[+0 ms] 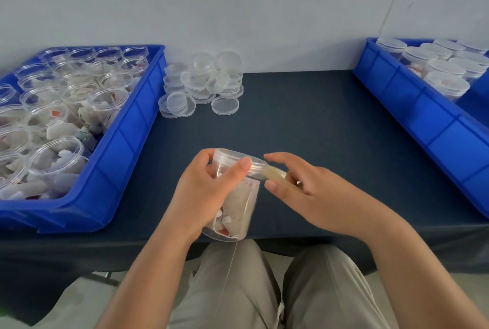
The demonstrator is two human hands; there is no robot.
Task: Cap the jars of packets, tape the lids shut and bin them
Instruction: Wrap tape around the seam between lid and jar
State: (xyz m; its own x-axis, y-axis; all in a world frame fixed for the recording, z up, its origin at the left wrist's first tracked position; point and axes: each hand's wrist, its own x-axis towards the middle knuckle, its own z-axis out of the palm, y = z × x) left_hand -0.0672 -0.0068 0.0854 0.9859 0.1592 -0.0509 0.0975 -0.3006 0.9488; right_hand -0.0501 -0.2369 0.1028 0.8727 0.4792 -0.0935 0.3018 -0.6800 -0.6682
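My left hand (pixel 209 191) grips a clear plastic jar (pixel 239 207) of white packets above the table's front edge, thumb pressed on the rim of its clear lid (pixel 232 158). The jar is tilted with the lid end away from me. My right hand (pixel 304 191) holds a small roll of yellowish clear tape (pixel 275 173) right beside the lid; a strip runs from the roll to the lid's edge. A thin thread hangs from the jar's bottom.
A blue bin (pixel 124 143) of open, packet-filled jars stands at the left. Loose clear lids (pixel 203 85) are heaped at the back of the dark blue table (pixel 317 122). At the right, another blue bin (pixel 412 101) holds capped jars.
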